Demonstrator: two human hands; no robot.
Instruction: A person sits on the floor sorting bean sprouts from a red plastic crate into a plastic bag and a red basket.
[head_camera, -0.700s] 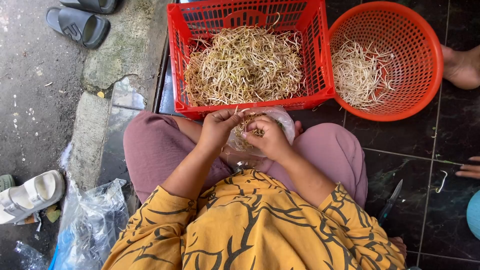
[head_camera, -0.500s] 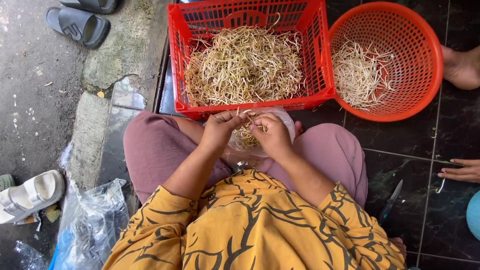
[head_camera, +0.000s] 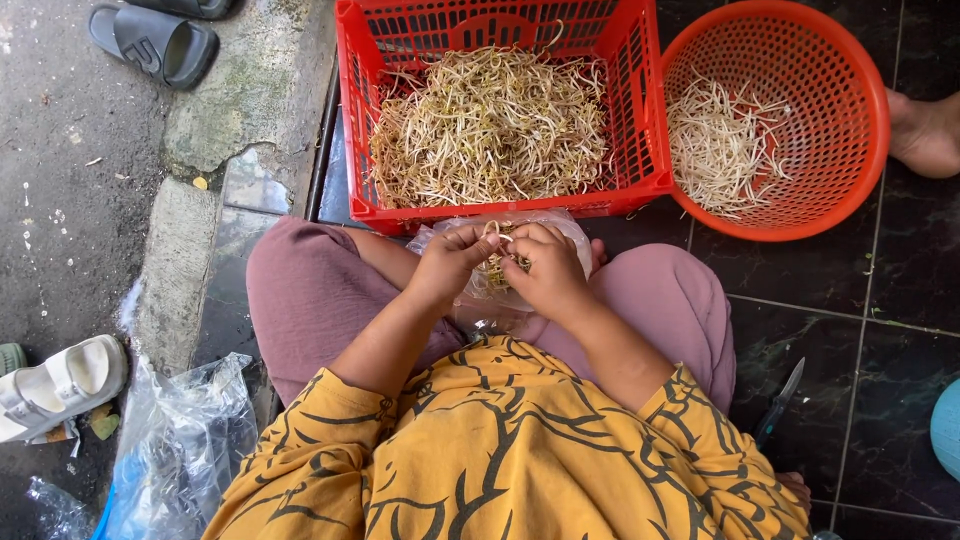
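Note:
My left hand (head_camera: 447, 265) and my right hand (head_camera: 543, 270) meet over my lap, both pinching a small bunch of bean sprouts (head_camera: 496, 262). Under them a clear plastic bag (head_camera: 575, 238) lies across my knees. Straight ahead stands a red rectangular crate (head_camera: 645, 120) heaped with bean sprouts (head_camera: 490, 125). To its right sits a round orange basket (head_camera: 850, 150) holding a smaller pile of sprouts (head_camera: 718, 145).
Another person's bare foot (head_camera: 928, 132) shows at the right edge. A knife (head_camera: 779, 402) lies on the dark tiles by my right knee. Crumpled clear bags (head_camera: 175, 440), a white sandal (head_camera: 58, 385) and a grey slide (head_camera: 150, 42) lie on the concrete at left.
My hands have stayed over the bag, fingers shifting on the sprouts. Another person's hand seen at the right edge earlier is out of view now.

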